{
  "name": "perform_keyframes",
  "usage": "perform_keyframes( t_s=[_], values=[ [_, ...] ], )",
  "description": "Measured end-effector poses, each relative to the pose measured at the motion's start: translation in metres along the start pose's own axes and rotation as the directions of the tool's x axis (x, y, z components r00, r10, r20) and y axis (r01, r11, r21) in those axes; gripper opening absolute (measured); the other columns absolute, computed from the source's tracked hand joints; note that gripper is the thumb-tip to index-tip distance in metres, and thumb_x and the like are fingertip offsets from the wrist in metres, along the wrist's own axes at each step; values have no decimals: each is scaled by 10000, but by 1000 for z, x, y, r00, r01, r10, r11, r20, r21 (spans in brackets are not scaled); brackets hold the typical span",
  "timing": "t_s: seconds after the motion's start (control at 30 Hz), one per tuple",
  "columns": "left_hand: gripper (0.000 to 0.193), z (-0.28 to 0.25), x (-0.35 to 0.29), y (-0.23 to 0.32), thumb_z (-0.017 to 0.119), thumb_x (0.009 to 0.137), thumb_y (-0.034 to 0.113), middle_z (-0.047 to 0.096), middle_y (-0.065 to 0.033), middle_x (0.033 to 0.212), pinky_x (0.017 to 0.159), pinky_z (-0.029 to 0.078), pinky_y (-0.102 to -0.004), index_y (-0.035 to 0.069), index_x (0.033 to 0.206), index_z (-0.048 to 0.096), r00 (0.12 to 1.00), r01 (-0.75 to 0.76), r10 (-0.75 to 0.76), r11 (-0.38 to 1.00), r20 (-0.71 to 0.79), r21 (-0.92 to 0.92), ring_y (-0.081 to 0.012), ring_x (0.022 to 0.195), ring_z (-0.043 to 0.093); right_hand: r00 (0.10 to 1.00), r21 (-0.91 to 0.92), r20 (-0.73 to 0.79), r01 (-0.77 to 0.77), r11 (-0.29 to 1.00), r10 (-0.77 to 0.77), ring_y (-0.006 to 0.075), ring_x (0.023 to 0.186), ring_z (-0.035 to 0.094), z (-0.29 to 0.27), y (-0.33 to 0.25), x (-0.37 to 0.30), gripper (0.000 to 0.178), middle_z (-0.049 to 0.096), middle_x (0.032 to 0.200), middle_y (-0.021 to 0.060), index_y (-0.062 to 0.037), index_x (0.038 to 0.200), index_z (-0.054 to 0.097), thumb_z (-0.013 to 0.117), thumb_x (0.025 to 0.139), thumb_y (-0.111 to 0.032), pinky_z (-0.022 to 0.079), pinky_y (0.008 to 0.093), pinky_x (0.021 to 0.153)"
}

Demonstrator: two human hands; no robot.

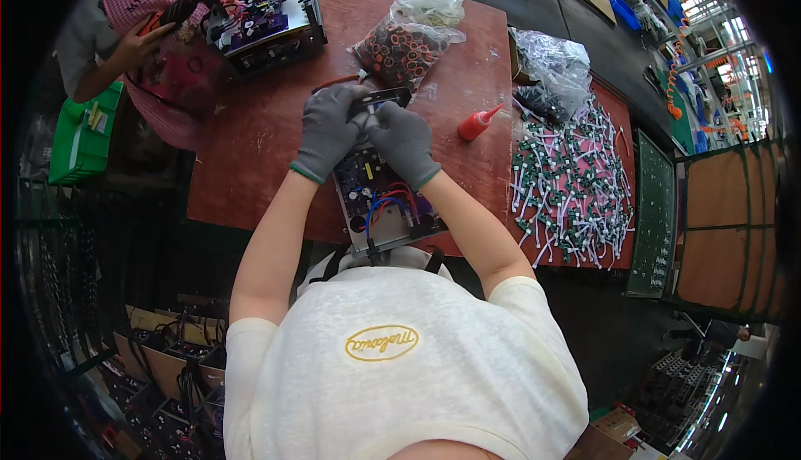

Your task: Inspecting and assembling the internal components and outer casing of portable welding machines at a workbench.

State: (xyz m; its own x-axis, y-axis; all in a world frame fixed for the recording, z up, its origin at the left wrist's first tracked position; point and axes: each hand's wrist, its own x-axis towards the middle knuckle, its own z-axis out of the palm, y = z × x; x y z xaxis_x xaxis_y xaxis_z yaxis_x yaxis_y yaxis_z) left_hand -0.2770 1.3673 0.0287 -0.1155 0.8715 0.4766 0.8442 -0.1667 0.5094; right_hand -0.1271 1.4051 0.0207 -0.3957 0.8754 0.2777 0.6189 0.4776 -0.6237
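Observation:
Grey gloves with green cuffs cover both my hands. They meet at the far end of an opened electronic unit [385, 224], which has a metal base, a purple circuit board and red and blue wires. My left hand [328, 128] is closed at the left of the unit's black end panel [390, 96]. From the right, my right hand [404, 140] pinches close to the left fingertips. Something small and pale shows between the fingers, too small to name. The gloves hide part of the board and panel.
Beyond my hands lies a clear bag [405, 47] of black and orange ring-shaped parts. A red squeeze bottle [479, 123] stands to the right. Farther right are many small green boards with white leads [571, 184]. A co-worker's hand [138, 47] holds a tool beside another opened unit [267, 30].

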Motion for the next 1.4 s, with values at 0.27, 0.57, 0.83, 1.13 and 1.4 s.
perform_keyframes(
  t_s=[0.27,0.57,0.83,1.13,1.4],
  values=[
    [415,-6,-2,0,725,775,220,645,-62,1066,938,424,-426,139,1170,623,997,-19,16,999,73,38,-282,1035,578,994,-170,112,13,985,6,355,744,657,-10,-10,10,189,657,743,135,-111,810,624,673,778,-291,502,463,651],
    [418,-6,-1,2,746,740,172,639,-98,1009,881,468,-415,110,1143,651,997,-70,71,996,-11,62,-311,972,593,999,-106,5,42,993,-41,355,706,654,-2,-5,4,170,657,724,124,-116,804,627,665,795,-282,502,466,623],
    [340,0,-2,-1,692,777,198,648,-59,1036,908,422,-425,132,1108,647,1000,-13,13,1000,9,19,-276,1016,584,994,-118,-85,65,991,-75,365,677,645,7,-3,4,168,640,691,133,-116,758,615,659,811,-270,493,473,588],
    [372,-5,0,0,713,757,149,642,-94,1029,901,455,-410,105,1117,634,997,-73,72,997,-34,-25,-295,1001,601,993,-157,-6,114,981,-116,348,668,653,-7,-7,9,175,645,708,135,-105,779,615,637,838,-269,502,468,596],
    [373,-38,-47,-14,736,801,81,621,-48,1041,897,486,-318,42,1144,593,941,211,-289,909,-179,-359,-169,980,601,920,-151,-265,255,955,-288,317,1055,590,-32,-1,7,274,631,1145,118,-82,1133,616,602,871,-160,493,431,851]
  ],
)
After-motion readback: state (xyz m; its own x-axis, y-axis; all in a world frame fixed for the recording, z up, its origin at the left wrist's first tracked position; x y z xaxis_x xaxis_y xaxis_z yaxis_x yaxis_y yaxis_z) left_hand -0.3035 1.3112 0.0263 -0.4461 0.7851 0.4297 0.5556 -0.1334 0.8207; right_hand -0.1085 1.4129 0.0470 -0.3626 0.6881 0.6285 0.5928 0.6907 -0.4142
